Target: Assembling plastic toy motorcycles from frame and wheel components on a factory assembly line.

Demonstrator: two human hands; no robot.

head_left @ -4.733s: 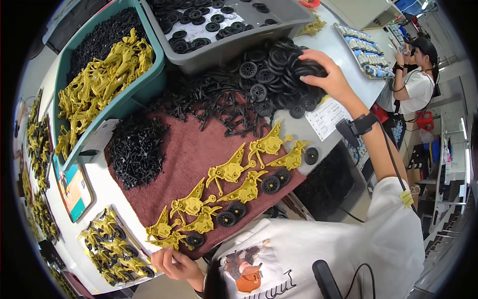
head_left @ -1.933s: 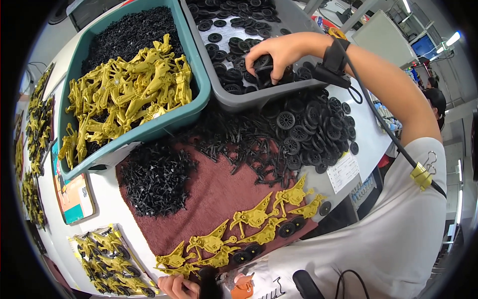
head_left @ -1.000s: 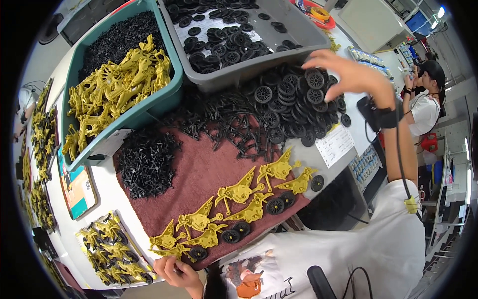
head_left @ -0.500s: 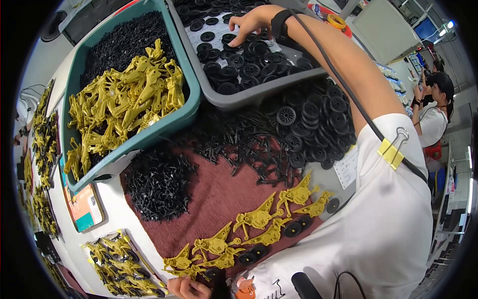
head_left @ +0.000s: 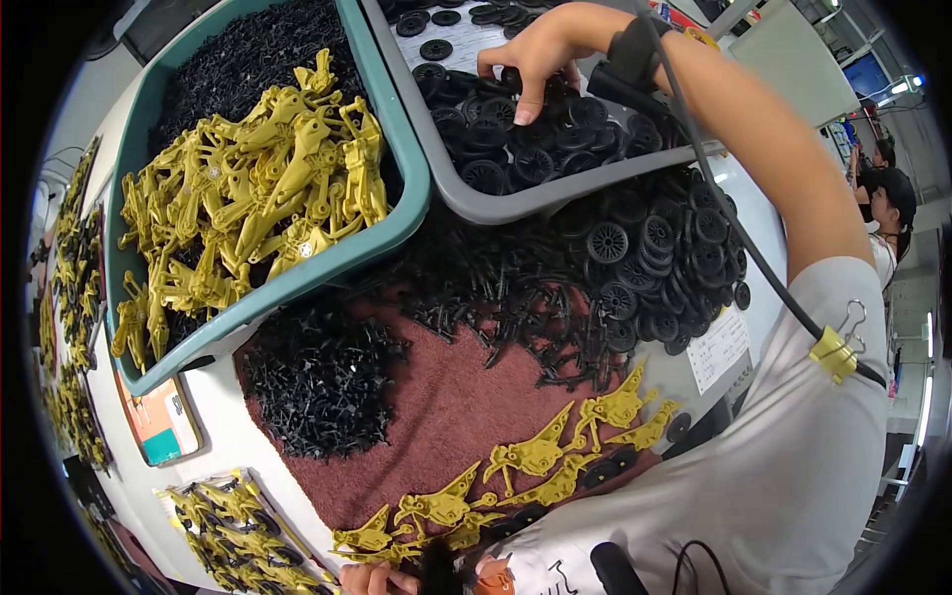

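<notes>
My right hand (head_left: 540, 69) reaches into the grey bin (head_left: 501, 210), thumb and forefinger apart over a heap of black spoked toy wheels (head_left: 535, 167). Its other fingers are partly hidden, and no wheel is plainly gripped. At the lower edge, my left hand (head_left: 377, 579) is curled beside the near end of two rows of yellow plastic toy motorcycle bodies (head_left: 436, 506); whatever its fingers hold is out of sight. Black wheels (head_left: 610, 466) lie along the closer row, partly covered by my shirt. The rows rest on a dark red cloth (head_left: 436, 397).
A teal bin (head_left: 412, 213) holds yellow parts (head_left: 268, 178) and small black pieces (head_left: 258, 59). Black pieces (head_left: 317, 382), thin black parts (head_left: 516, 307) and loose wheels (head_left: 664, 258) are piled nearby. Bagged yellow toys (head_left: 238, 535) lie lower left. A cable (head_left: 739, 238) follows my right arm.
My view has shifted, with the bins appearing larger. My right hand has moved nearer and rightward within the grey bin, deeper over the wheels. My left hand shows less at the lower edge.
</notes>
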